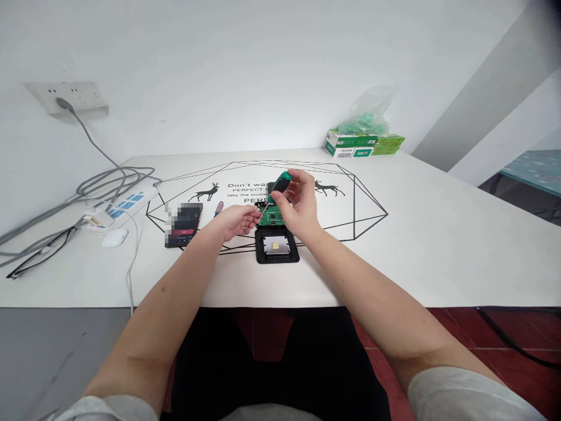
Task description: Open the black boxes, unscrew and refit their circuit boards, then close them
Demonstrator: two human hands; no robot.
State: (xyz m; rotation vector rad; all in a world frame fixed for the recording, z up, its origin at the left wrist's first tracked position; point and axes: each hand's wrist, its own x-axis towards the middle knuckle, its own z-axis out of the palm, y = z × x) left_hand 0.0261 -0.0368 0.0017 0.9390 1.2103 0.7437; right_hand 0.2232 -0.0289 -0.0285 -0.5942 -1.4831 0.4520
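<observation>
My right hand (301, 202) is wrapped round the green and black handle of a screwdriver (280, 185), which slants down to the left. Its thin metal shaft ends at the fingers of my left hand (239, 222). Those fingers are curled and pinched together around the tip; what lies between them is too small to make out. Just beyond and under both hands is a green circuit board (272, 216), partly covered by them. In front of it lies a black square casing part (260, 252) with a silver metal plate (280, 248) and a small yellowish pad in its middle.
Left of my hands lie a phone (184, 225) and a second screwdriver (219, 208). Farther left are a power strip (131, 202), tangled cables, a white earbud case (115, 237) and glasses (44, 251). Green boxes (353, 143) with a plastic bag stand at the back right.
</observation>
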